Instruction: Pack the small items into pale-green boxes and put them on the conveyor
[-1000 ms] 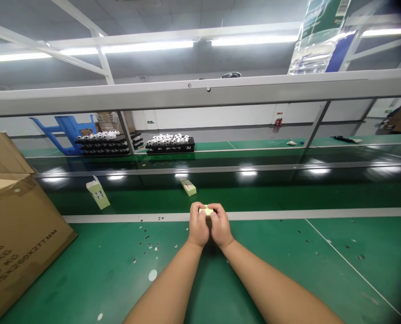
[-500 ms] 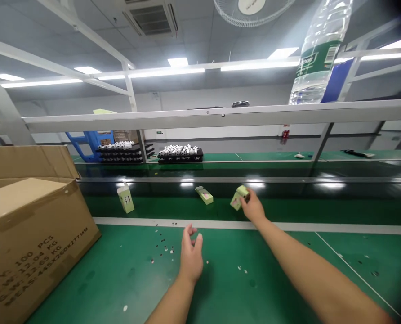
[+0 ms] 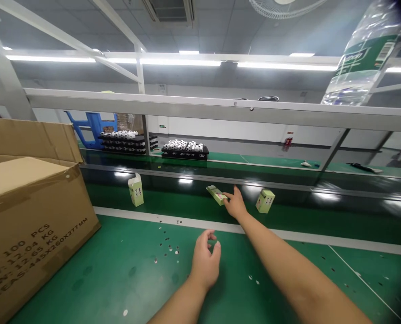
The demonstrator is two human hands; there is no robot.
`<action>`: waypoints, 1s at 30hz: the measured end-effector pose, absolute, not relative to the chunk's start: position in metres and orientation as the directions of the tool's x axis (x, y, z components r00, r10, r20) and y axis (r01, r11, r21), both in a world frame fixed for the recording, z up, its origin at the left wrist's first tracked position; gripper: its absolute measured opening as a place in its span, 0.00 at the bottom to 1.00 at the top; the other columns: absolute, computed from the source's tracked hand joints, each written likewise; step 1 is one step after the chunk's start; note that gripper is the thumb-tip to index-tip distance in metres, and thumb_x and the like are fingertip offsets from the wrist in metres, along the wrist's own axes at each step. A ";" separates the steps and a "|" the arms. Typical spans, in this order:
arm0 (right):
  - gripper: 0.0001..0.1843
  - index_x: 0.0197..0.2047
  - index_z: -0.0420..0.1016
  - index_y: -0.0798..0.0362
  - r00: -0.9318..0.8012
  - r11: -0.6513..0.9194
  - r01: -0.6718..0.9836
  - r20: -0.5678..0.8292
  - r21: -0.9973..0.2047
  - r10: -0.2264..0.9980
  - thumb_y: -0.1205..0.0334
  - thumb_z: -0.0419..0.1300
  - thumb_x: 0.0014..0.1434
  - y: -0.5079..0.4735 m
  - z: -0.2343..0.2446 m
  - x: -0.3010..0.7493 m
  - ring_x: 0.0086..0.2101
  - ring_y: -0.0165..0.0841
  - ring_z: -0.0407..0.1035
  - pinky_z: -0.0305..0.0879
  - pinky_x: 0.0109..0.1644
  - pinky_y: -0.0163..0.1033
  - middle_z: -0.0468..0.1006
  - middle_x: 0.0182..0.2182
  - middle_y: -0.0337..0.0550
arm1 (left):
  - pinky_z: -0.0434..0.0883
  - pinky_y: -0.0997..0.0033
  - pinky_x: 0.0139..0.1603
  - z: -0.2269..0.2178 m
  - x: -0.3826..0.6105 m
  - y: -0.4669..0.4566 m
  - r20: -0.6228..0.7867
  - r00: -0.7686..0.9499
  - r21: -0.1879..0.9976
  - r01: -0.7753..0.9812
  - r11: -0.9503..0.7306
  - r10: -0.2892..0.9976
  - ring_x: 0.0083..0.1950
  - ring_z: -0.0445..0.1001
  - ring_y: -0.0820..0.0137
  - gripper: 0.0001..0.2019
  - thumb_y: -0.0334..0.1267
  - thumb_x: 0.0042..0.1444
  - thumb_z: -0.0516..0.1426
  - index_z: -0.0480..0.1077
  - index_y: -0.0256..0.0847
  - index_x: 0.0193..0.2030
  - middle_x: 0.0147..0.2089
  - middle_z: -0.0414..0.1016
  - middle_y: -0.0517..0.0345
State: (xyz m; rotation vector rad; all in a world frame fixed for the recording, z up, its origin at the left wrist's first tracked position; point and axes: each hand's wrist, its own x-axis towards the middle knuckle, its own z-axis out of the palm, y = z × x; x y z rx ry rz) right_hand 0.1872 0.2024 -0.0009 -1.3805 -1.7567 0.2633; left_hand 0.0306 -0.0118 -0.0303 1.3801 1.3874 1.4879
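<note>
On the head view, I see the right hand (image 3: 236,206) at centre, fingers spread against a lying carton (image 3: 215,194); I can't tell if it grips. Lower centre, the left hand (image 3: 205,258) is half-curled, empty. The right-of-centre carton (image 3: 265,201) looks closed; the lying one and the upright left-of-frame carton (image 3: 136,192) appear still open.

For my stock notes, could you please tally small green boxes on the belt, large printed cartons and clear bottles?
Small green boxes: 3
Large printed carton: 1
Clear bottle: 1
Total: 5
</note>
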 end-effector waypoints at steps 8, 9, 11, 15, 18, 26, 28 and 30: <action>0.30 0.56 0.70 0.68 0.124 0.149 0.548 0.256 -0.823 0.959 0.59 0.62 0.53 0.207 0.000 0.151 0.51 0.50 0.70 0.63 0.56 0.53 0.73 0.51 0.68 | 0.71 0.60 0.49 -0.031 0.026 -0.005 0.130 -0.247 0.992 0.033 -0.125 0.960 0.44 0.73 0.65 0.19 0.42 0.61 0.53 0.65 0.40 0.57 0.50 0.71 0.45; 0.30 0.57 0.69 0.65 0.098 0.163 0.536 0.253 -0.829 0.962 0.58 0.61 0.54 0.191 -0.002 0.148 0.51 0.49 0.71 0.63 0.56 0.52 0.73 0.52 0.66 | 0.71 0.61 0.51 -0.030 0.026 -0.004 0.127 -0.281 0.991 0.002 -0.131 0.951 0.49 0.73 0.64 0.20 0.43 0.62 0.52 0.63 0.40 0.59 0.53 0.70 0.44; 0.30 0.60 0.68 0.58 0.011 0.229 0.497 0.269 -0.837 0.963 0.55 0.61 0.55 0.145 -0.008 0.141 0.51 0.45 0.71 0.65 0.57 0.50 0.73 0.54 0.57 | 0.69 0.62 0.56 -0.029 0.023 0.000 0.143 -0.378 0.984 -0.043 -0.172 0.915 0.59 0.69 0.62 0.24 0.45 0.62 0.53 0.57 0.40 0.64 0.60 0.65 0.42; 0.32 0.61 0.67 0.49 -0.259 0.459 0.330 0.388 -0.825 0.884 0.54 0.64 0.53 0.046 -0.025 0.127 0.56 0.45 0.66 0.60 0.62 0.54 0.70 0.58 0.49 | 0.71 0.63 0.55 -0.025 0.009 0.006 0.219 -0.500 0.958 -0.053 -0.282 0.838 0.61 0.68 0.61 0.30 0.45 0.63 0.53 0.47 0.45 0.69 0.64 0.62 0.42; 0.28 0.61 0.66 0.47 -0.343 0.457 0.151 0.387 -0.876 0.856 0.54 0.60 0.59 0.017 -0.030 0.120 0.56 0.43 0.66 0.61 0.63 0.52 0.70 0.58 0.48 | 0.73 0.62 0.51 -0.020 0.000 0.009 0.271 -0.491 0.945 -0.027 -0.326 0.828 0.55 0.74 0.61 0.27 0.43 0.63 0.53 0.52 0.45 0.67 0.58 0.70 0.44; 0.27 0.61 0.64 0.49 -0.189 0.263 -0.086 0.275 -0.961 0.943 0.44 0.49 0.66 0.026 -0.025 0.119 0.58 0.40 0.64 0.61 0.62 0.48 0.68 0.59 0.46 | 0.72 0.61 0.52 -0.005 0.013 -0.011 0.367 -0.189 0.917 -0.091 -0.388 0.911 0.50 0.75 0.61 0.23 0.50 0.60 0.55 0.65 0.39 0.58 0.48 0.76 0.46; 0.26 0.58 0.66 0.49 -0.233 0.294 -0.117 0.314 -0.949 0.920 0.42 0.46 0.66 0.015 -0.018 0.117 0.53 0.38 0.68 0.66 0.57 0.44 0.72 0.55 0.45 | 0.72 0.63 0.49 -0.003 0.015 -0.014 0.331 -0.205 0.934 -0.063 -0.350 0.921 0.48 0.75 0.62 0.21 0.50 0.61 0.53 0.67 0.38 0.55 0.46 0.76 0.47; 0.24 0.52 0.67 0.49 -0.249 0.293 -0.157 0.325 -0.943 0.912 0.42 0.43 0.67 0.005 -0.011 0.115 0.47 0.37 0.71 0.69 0.51 0.41 0.75 0.49 0.44 | 0.73 0.65 0.46 -0.003 0.015 -0.016 0.270 -0.240 0.956 -0.045 -0.289 0.932 0.44 0.75 0.64 0.18 0.48 0.62 0.51 0.67 0.39 0.52 0.44 0.76 0.50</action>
